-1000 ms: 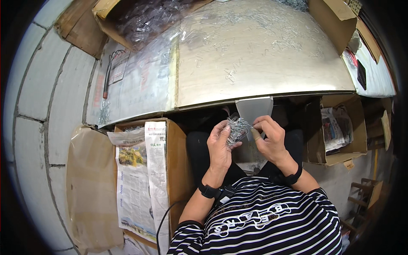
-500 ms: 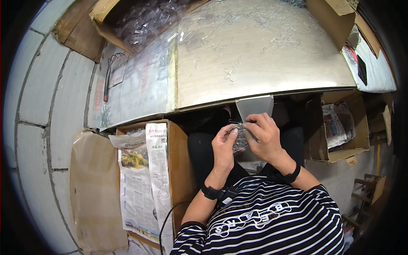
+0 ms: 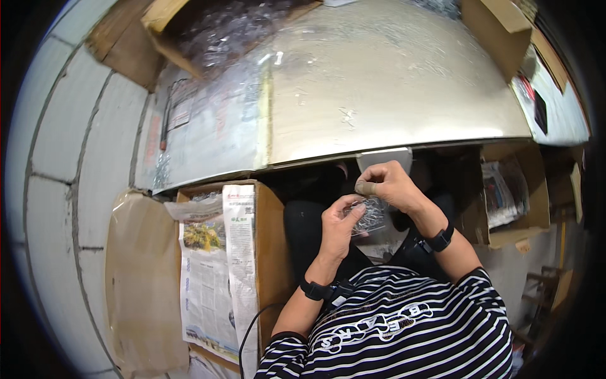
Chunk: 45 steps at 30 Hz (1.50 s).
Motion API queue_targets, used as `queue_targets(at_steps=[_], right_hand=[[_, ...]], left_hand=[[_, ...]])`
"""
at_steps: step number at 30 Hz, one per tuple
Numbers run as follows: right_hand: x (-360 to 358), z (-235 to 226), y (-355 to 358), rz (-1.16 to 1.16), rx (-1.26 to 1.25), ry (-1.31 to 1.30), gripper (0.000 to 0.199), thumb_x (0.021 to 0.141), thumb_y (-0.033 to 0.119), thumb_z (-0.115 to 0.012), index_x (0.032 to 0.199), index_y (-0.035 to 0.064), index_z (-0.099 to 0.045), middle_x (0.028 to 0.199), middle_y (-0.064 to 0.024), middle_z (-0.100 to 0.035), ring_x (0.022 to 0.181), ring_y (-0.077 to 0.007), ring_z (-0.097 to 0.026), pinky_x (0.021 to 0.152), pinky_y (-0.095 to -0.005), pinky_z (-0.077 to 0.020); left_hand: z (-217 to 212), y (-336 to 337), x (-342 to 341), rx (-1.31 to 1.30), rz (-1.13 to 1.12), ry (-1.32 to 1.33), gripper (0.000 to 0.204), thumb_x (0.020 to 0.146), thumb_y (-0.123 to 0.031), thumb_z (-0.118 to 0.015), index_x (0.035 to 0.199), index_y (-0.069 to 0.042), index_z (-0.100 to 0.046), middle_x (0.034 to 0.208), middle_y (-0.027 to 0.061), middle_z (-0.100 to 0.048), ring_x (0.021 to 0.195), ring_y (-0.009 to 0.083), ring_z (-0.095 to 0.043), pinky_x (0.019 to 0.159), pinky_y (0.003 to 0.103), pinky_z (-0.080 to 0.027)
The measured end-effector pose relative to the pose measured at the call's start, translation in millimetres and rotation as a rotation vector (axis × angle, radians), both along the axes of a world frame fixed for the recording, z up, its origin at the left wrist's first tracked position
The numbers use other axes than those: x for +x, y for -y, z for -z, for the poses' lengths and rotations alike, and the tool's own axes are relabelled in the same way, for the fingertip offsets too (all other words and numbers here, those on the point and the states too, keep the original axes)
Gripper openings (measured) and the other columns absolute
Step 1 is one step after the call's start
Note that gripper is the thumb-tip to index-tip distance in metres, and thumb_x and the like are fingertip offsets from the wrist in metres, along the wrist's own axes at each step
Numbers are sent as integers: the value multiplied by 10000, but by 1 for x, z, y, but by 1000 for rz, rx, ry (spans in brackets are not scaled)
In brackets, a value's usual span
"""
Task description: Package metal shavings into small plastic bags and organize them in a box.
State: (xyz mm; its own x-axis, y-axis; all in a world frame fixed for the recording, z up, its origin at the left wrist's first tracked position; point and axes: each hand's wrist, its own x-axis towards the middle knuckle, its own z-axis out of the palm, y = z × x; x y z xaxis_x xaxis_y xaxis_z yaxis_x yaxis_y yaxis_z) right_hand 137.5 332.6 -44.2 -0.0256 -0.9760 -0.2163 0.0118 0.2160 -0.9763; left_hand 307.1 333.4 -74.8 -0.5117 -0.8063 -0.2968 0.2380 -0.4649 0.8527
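My left hand (image 3: 339, 228) grips a small clear plastic container (image 3: 371, 217) filled with thin silvery wire pieces, thumb along its edge. I cannot tell whether it is a box or a bag. Just above and to the right, my right hand (image 3: 396, 187) is closed in a pinch, with a tan wrapping on one finger. Whatever sits between its fingertips is too small or hidden to name. Both hands are over my lap, below the table's front edge. Behind them a pale grey chute-like piece (image 3: 385, 158) slopes down from that edge.
Loose wire pieces (image 3: 347, 116) lie scattered over the pale tabletop (image 3: 404, 120). A cardboard box (image 3: 170, 44) of clear plastic pieces stands far left. Newspaper (image 3: 208, 278) drapes a carton (image 3: 270, 234) on my left. Another open carton (image 3: 536, 196) is at right.
My right hand has risen from the container and its fingertips have come together. The left hand has shifted slightly lower and right with the container, leaving more of the wire pieces visible.
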Motion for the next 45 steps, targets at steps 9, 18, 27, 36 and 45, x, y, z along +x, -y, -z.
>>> queue_targets(at_steps=[9, 18, 27, 36, 45], right_hand=[[12, -37, 51, 109, -211, -54, 78, 793, 60, -648, 774, -16, -647, 616, -21, -578, 516, -94, -538, 482, -215, -421], [185, -74, 233, -560, -503, -306, 224, 741, 104, -659, 936, -6, -660, 867, -156, -668, 707, -244, -637, 648, -345, -495], [123, -76, 130, -472, -833, -643, 206, 811, 3, -593, 1016, -13, -599, 1011, -166, -629, 968, -289, -616, 827, -364, -477], [65, -32, -5, -217, -751, -856, 571, 764, 70, -663, 1296, 22, -461, 1340, -167, -475, 1261, -311, -442, 1038, -431, -353], [59, -21, -32, -156, -833, -760, 479, 824, 122, -608, 1272, 4, -488, 1332, -177, -481, 1266, -322, -439, 1051, -450, -340]], left_hand=[[23, 11, 28, 84, -17, -45, 243, 874, -145, -618, 1092, -37, -608, 908, 27, -635, 671, 76, -615, 457, 198, -501], [39, 27, 67, 214, -253, -42, 284, 873, -306, -630, 1047, -83, -635, 838, -6, -651, 653, 85, -622, 426, 216, -456], [35, 30, 72, 223, -292, -28, 273, 818, -194, -681, 1078, -127, -625, 943, 2, -650, 869, 108, -623, 617, 267, -507], [5, 18, 73, 135, -285, -199, 387, 988, -317, -385, 1119, -2, -568, 1002, 82, -627, 785, 154, -647, 546, 267, -554], [0, 0, 56, 82, -350, -219, 368, 994, -299, -381, 1118, 2, -553, 1015, 91, -610, 811, 165, -642, 542, 282, -560]])
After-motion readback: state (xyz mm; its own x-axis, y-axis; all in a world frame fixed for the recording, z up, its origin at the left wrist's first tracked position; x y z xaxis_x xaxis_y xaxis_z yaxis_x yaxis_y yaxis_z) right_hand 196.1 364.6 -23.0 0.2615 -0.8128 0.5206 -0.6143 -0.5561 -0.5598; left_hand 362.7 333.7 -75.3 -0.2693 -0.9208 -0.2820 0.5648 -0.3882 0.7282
